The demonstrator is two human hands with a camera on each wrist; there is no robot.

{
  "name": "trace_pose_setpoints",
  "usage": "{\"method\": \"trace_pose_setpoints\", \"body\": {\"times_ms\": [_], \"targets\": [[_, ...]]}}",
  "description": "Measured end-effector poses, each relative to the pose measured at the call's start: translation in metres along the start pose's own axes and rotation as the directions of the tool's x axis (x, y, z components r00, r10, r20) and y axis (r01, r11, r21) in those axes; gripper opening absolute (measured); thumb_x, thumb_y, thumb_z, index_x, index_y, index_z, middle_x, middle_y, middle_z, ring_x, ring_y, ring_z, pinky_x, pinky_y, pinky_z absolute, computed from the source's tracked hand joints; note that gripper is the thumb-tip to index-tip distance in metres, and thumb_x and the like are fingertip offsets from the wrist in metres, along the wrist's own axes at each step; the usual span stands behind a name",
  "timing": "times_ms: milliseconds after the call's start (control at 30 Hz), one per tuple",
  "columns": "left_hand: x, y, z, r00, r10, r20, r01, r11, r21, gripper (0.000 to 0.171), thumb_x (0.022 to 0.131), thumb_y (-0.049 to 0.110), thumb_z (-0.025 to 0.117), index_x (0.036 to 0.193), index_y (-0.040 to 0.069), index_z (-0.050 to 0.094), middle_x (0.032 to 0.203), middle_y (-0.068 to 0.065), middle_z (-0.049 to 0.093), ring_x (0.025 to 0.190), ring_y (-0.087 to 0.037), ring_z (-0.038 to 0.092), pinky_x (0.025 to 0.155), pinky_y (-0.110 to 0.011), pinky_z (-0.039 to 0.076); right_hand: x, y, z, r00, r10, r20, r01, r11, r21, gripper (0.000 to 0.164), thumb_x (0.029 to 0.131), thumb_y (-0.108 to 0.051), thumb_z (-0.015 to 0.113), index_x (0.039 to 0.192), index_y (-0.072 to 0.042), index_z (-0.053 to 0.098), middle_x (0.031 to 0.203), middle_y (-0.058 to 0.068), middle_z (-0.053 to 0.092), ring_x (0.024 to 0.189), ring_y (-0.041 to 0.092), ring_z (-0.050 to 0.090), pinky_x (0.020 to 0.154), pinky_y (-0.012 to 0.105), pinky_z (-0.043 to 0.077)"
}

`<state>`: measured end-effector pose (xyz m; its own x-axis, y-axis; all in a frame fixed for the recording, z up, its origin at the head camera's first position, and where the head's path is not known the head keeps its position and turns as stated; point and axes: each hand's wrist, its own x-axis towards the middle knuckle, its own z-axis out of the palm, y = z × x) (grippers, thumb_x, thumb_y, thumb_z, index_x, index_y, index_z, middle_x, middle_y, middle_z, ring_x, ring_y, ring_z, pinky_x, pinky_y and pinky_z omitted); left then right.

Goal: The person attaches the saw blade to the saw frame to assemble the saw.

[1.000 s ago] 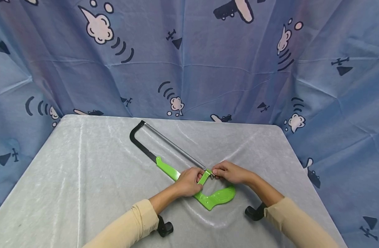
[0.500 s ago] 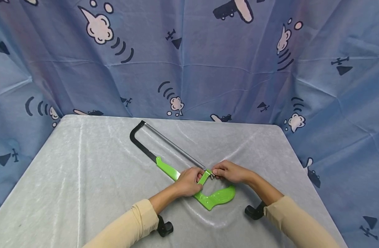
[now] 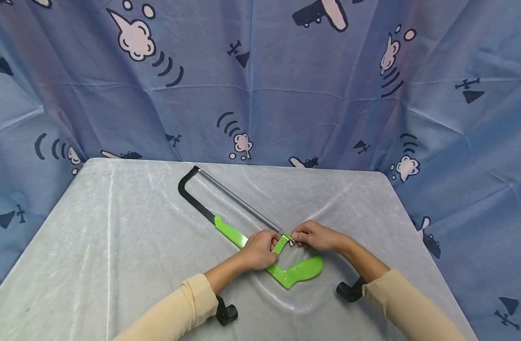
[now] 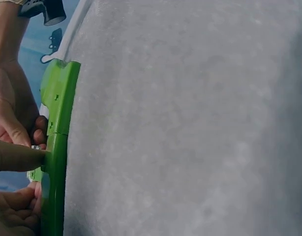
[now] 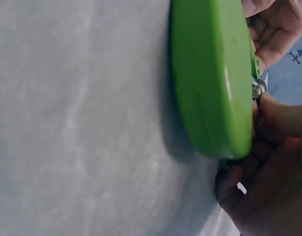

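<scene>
A hacksaw (image 3: 300,270) with a green handle and a black front frame lies slanted on the table in the head view. Its grey blade (image 3: 240,201) runs along the far side, joined to the frame at both ends. My left hand (image 3: 259,250) grips the green bracket near the handle, its thumb on the near side. At the blade's handle end, my right hand (image 3: 319,236) pinches a small metal wing nut (image 5: 258,87) between thumb and fingers. In the left wrist view the green frame (image 4: 57,147) stands beside both hands; the fingertips partly hide the nut.
The table (image 3: 137,265) is covered with a pale grey cloth. A blue patterned curtain (image 3: 286,118) hangs behind and at both sides. Black wrist camera mounts (image 3: 227,313) sit under both forearms.
The wing nut shows at a slightly different angle between my right fingers. Both hands and the hacksaw stay in the same place.
</scene>
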<state>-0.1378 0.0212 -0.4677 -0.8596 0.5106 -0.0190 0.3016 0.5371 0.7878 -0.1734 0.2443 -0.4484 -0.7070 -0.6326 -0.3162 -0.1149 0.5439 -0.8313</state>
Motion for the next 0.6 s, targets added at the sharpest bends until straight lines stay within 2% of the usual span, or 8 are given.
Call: {"method": "trace_pose_setpoints", "body": {"times_ms": [200, 367, 467, 600], "targets": [[0.002, -0.005, -0.009, 0.998, 0.020, 0.062, -0.017, 0.998, -0.056, 0.036, 0.077, -0.003, 0.069, 0.113, -0.006, 0.065, 0.082, -0.001, 0.058, 0.076, -0.010, 0.052, 0.070, -0.023, 0.043, 0.001, -0.003, 0.002, 0.998, -0.007, -0.058, 0.005, 0.999, -0.032, 0.025, 0.102, -0.009, 0.052, 0.086, 0.005, 0.065, 0.069, 0.001, 0.052, 0.061, 0.010, 0.047, 0.057, 0.023, 0.041], [0.004, -0.001, -0.017, 0.993, 0.052, 0.107, -0.053, 0.999, 0.010, 0.035, 0.081, 0.000, 0.069, 0.115, -0.007, 0.067, 0.078, -0.001, 0.060, 0.072, -0.007, 0.052, 0.067, -0.022, 0.045, -0.006, -0.004, -0.005, 0.994, 0.013, -0.111, -0.021, 0.997, -0.070, 0.025, 0.103, -0.014, 0.051, 0.106, 0.006, 0.066, 0.079, 0.010, 0.060, 0.070, 0.020, 0.056, 0.063, 0.030, 0.048], [0.004, 0.002, -0.025, 0.990, 0.047, 0.137, -0.050, 0.998, 0.022, 0.036, 0.084, 0.004, 0.069, 0.119, -0.006, 0.067, 0.085, -0.003, 0.065, 0.077, -0.007, 0.057, 0.071, -0.022, 0.047, -0.013, -0.006, -0.015, 0.989, 0.015, -0.148, -0.030, 0.995, -0.096, 0.029, 0.103, -0.015, 0.051, 0.116, 0.008, 0.063, 0.089, 0.015, 0.064, 0.077, 0.026, 0.060, 0.068, 0.034, 0.051], [0.004, 0.004, -0.043, 0.988, 0.058, 0.140, -0.053, 0.998, -0.038, 0.035, 0.089, 0.004, 0.066, 0.122, -0.007, 0.064, 0.096, -0.008, 0.069, 0.088, -0.015, 0.063, 0.078, -0.026, 0.051, -0.022, -0.009, -0.032, 0.979, 0.012, -0.202, -0.038, 0.991, -0.126, 0.033, 0.102, -0.014, 0.052, 0.125, 0.010, 0.057, 0.099, 0.018, 0.066, 0.087, 0.031, 0.064, 0.077, 0.037, 0.051]]}}
